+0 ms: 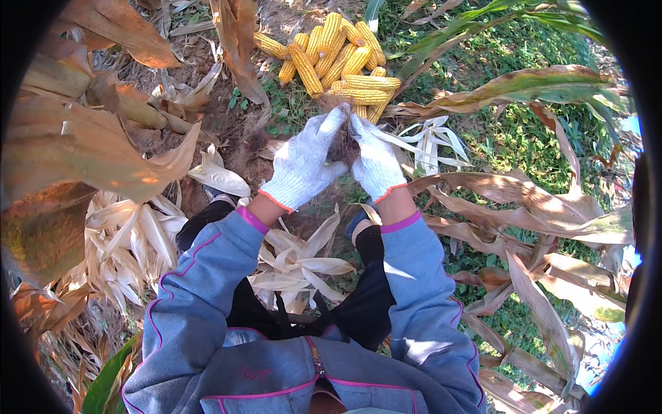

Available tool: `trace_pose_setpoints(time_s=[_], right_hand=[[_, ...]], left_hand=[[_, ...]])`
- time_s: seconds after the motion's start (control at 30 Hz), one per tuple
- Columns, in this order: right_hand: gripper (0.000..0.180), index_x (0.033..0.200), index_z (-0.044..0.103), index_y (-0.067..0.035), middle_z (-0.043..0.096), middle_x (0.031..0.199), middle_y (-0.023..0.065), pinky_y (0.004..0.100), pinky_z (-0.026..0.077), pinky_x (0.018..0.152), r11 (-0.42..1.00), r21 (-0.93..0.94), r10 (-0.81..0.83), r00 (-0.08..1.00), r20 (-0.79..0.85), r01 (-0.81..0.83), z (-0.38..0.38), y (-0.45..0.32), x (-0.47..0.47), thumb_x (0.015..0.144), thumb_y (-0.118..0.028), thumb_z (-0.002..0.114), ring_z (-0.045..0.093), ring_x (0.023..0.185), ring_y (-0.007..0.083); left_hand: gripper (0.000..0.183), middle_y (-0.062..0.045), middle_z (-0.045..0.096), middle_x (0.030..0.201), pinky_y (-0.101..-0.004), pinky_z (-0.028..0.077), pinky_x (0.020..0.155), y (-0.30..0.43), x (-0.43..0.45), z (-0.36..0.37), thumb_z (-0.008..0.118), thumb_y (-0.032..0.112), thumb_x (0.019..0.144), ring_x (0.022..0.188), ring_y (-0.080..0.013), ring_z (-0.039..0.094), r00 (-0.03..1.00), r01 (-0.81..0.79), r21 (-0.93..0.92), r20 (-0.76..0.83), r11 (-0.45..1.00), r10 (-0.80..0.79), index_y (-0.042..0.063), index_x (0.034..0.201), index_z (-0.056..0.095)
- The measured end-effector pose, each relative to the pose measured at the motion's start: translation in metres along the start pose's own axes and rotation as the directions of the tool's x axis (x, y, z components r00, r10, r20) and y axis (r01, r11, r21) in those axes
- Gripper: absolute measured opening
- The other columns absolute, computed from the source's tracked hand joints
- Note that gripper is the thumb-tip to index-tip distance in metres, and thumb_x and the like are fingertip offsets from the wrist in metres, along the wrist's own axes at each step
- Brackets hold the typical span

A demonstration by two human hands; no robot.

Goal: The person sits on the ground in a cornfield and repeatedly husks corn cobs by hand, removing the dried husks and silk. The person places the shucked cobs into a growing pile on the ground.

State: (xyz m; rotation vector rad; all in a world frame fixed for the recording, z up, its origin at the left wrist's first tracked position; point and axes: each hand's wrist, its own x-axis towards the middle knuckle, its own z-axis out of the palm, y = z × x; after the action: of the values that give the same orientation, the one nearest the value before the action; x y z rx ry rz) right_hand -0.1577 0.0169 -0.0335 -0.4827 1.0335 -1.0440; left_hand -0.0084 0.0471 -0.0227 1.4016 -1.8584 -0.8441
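Observation:
My left hand (309,155), in a white knitted glove with an orange cuff edge, reaches forward with its thumb and fingers curved around dark brown corn silk (343,145). Close beside it, my right hand (376,155) wears a matching glove, its fingertips at the same silk and at a pale strip of husk (395,139). Whether either hand is closed on anything firm cannot be told. Just beyond the fingertips lies a pile of husked yellow corn cobs (336,57) on the ground, the nearest cobs almost meeting the gloves in the picture.
Dry husks (132,238) are heaped at the left, and more (305,259) lie between my feet. Opened pale husks (432,145) are right of my hands. Large brown corn leaves (93,145) hang at the left; drying leaves (517,202) and stalks cross the right side over green weeds.

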Motion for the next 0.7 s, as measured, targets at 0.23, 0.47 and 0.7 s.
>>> trace_pose_setpoints(time_s=[0.23,0.47,0.7], right_hand=[[0.031,0.115,0.058,0.001,0.064,0.099,0.0044,0.0271,0.048,0.079,0.897,-0.42,-0.015,0.96,0.278,0.135,0.004,0.001,-0.018,0.097,-0.023,0.053,0.059,0.089,0.0126],[0.046,0.134,0.043,0.002,0.058,0.122,0.0126,0.0374,0.05,0.095,0.991,-0.111,0.112,0.944,0.31,-0.081,0.002,-0.019,-0.036,0.092,-0.011,0.058,0.06,0.108,0.0208],[0.037,0.13,0.051,0.002,0.063,0.115,0.0145,0.0366,0.054,0.087,0.935,-0.355,0.093,0.96,0.263,0.006,-0.005,-0.029,-0.043,0.097,-0.015,0.051,0.063,0.1,0.0219]], left_hand=[[0.044,-0.01,0.06,0.099,-0.0414,0.052,0.073,-0.015,0.001,-0.009,0.07,0.021,0.075,0.089,-0.0321,0.064,0.993,0.037,0.126,-0.115,0.991,-0.022,0.018,0.117,0.059],[0.033,-0.012,0.066,0.104,-0.0333,0.051,0.084,-0.023,-0.005,-0.022,0.069,0.009,0.073,0.098,-0.0281,0.064,0.96,0.094,0.014,-0.265,0.995,-0.087,0.009,0.107,0.067],[0.036,-0.01,0.067,0.106,-0.0308,0.048,0.091,-0.032,-0.033,-0.038,0.062,-0.002,0.075,0.1,-0.0192,0.063,0.897,0.177,-0.176,-0.376,0.968,-0.232,0.002,0.11,0.064]])
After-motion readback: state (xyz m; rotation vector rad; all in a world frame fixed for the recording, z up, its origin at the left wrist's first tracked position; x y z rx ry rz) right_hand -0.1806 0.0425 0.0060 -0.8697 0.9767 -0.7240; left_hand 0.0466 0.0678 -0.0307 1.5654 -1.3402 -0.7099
